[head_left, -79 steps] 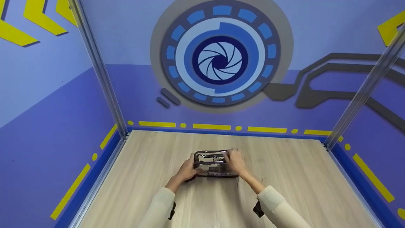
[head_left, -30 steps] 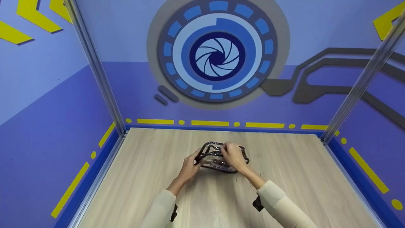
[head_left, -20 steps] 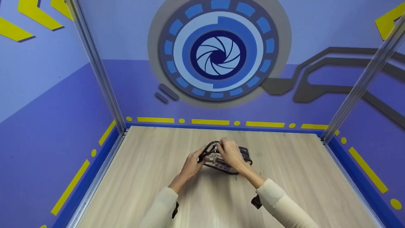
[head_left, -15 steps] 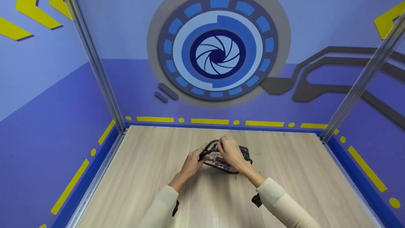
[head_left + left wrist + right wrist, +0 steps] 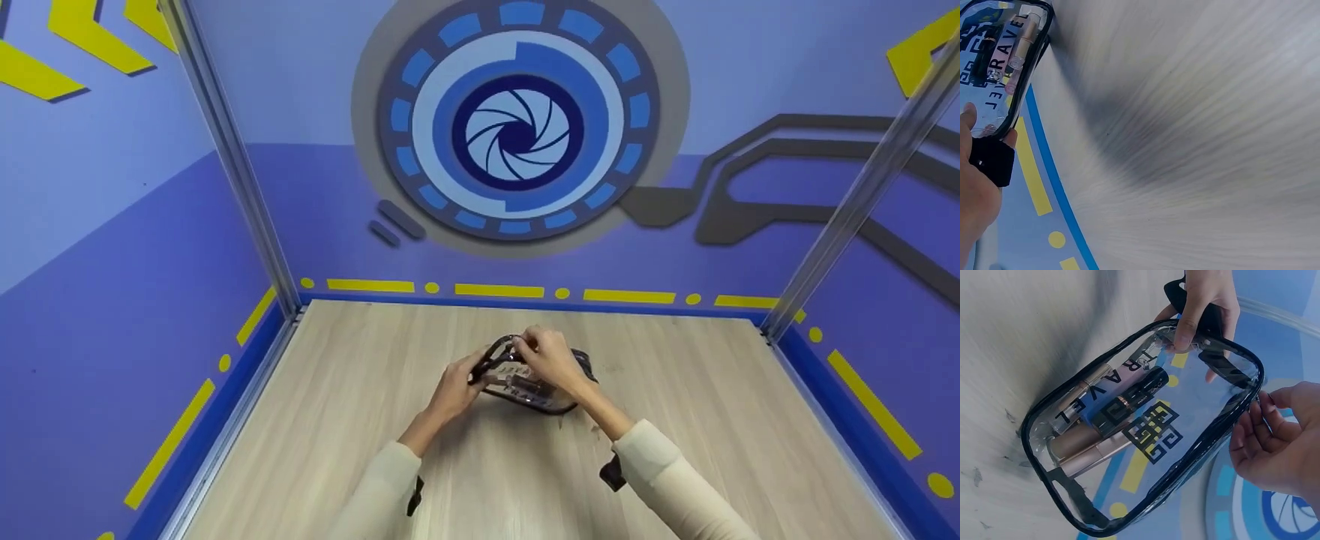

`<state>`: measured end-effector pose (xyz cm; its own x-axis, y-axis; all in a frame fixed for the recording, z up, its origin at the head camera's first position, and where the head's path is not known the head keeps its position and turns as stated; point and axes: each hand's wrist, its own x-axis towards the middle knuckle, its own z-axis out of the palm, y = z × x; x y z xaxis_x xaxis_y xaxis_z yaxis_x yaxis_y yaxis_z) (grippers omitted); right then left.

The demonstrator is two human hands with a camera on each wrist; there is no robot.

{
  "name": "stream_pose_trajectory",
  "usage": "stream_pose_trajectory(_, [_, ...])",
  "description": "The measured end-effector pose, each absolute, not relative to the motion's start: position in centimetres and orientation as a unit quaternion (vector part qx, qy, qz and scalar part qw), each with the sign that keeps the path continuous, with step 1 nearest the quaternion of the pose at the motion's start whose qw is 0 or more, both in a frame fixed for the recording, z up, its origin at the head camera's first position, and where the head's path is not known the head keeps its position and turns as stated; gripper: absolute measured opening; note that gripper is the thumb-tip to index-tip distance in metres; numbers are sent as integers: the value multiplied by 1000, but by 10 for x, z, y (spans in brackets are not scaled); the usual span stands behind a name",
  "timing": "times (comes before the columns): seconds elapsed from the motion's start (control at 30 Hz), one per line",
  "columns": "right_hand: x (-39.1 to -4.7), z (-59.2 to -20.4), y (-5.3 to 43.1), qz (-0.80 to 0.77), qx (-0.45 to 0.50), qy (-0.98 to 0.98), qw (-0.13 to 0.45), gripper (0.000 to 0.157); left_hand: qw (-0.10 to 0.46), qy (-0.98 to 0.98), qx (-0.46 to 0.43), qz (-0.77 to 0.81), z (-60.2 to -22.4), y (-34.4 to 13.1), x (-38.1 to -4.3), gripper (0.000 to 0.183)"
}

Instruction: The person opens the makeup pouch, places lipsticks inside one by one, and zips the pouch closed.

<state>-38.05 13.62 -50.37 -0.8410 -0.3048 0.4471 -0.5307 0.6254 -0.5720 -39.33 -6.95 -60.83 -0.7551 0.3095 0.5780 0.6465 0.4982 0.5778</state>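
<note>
A clear cosmetic bag [image 5: 525,390] with black piping is held tilted over the table, "TRAVEL" lettered on its side. Through the plastic of the bag [image 5: 1188,430] show several cosmetic tubes, among them a black tube [image 5: 1129,399] and a brown-gold one [image 5: 1075,441]. My left hand [image 5: 452,386] grips the bag's left end, thumb on the clear side, by a black strap [image 5: 1213,322]. At the top edge near that end, my right hand [image 5: 553,360] pinches the small dark zipper pull with thumb and curled fingers, which mostly hide it in the right wrist view.
The wood-grain table [image 5: 360,360] lies beneath, with small dark marks to the right of the bag. Blue-purple panels enclose it at the back and both sides. Metal posts [image 5: 232,157] stand at the back corners.
The bag has gone from squarely facing me to turned and tilted, its left end raised. My right hand has moved from its right end leftward along the top edge; the left hand keeps its grip.
</note>
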Motion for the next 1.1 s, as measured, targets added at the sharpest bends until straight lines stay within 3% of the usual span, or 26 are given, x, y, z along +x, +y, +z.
stream_pose_trajectory(0.47, [-383,-520,155,434,167,-884,52,19,154,-866,-221,-421,-615,-80,-392,53])
stream_pose_trajectory(0.8, [-386,-524,150,439,183,-877,62,18,126,-875,-198,-424,-612,-83,-391,52])
stream_pose_trajectory(1.1, [-387,-529,153,450,189,-868,94,16,154,-890,-172,-394,-612,-85,-387,51])
